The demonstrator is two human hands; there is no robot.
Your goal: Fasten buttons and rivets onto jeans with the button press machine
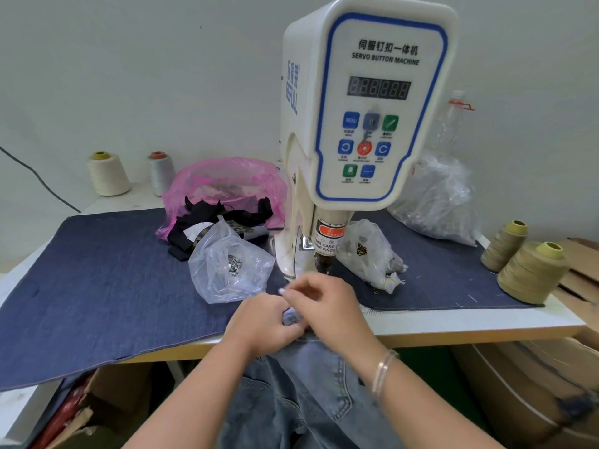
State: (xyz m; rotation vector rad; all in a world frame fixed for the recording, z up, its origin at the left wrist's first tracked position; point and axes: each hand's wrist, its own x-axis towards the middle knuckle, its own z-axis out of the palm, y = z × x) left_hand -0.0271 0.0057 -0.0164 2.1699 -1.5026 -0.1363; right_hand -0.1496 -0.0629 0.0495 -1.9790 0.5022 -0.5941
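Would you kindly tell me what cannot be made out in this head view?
- Lower die of the button machine: hidden behind the right hand.
- Any button or rivet in the fingers: motion blur.
- Left hand grip on the jeans: partly covered by the right hand.
- Display digits: too blurred.

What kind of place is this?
Probably a small clothing workshop. There is a button machine, cones of thread on the table, and two hands working on jeans.

Bare forearms; thin silver bracelets (384, 371) circle the right wrist.
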